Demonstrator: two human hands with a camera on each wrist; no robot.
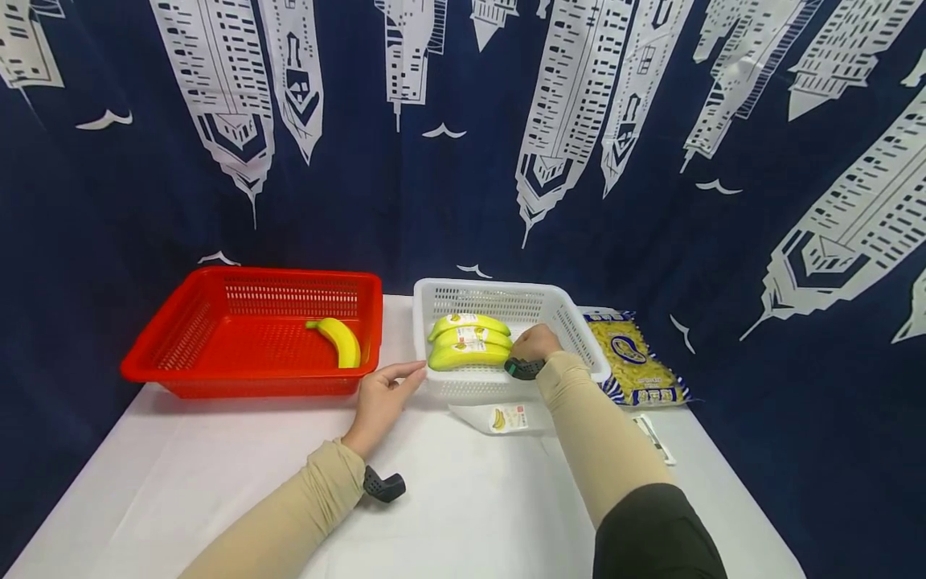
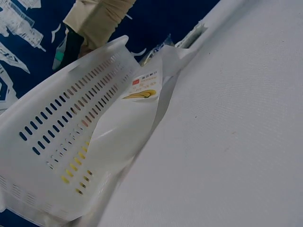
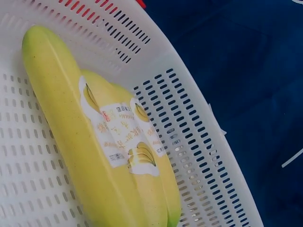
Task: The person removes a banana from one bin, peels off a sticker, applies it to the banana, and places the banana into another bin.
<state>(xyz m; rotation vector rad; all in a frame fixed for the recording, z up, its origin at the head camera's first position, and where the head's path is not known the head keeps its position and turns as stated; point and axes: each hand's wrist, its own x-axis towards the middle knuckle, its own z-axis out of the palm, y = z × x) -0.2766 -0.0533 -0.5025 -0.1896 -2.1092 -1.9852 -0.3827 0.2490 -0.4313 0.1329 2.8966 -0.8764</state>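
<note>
Three yellow bananas (image 1: 470, 356) with printed white labels lie side by side in the white basket (image 1: 486, 388). In the right wrist view the front banana (image 3: 71, 123) shows large and unpeeled. My right hand (image 1: 535, 343) is down inside the basket, its curled fingers gripping the right end of the front banana; the fingertips are hidden. My left hand (image 1: 383, 402) reaches to the basket's front left corner, where thumb and straight fingers touch the rim. Neither hand shows in its own wrist view.
On the left stands a red basket (image 1: 246, 388) with one banana (image 1: 340, 342) inside. A white film wrapper (image 1: 499, 418) with a banana print lies against the white basket's front. Right of it are a yellow packet (image 1: 637, 362) and a small white strip (image 1: 654, 440).
</note>
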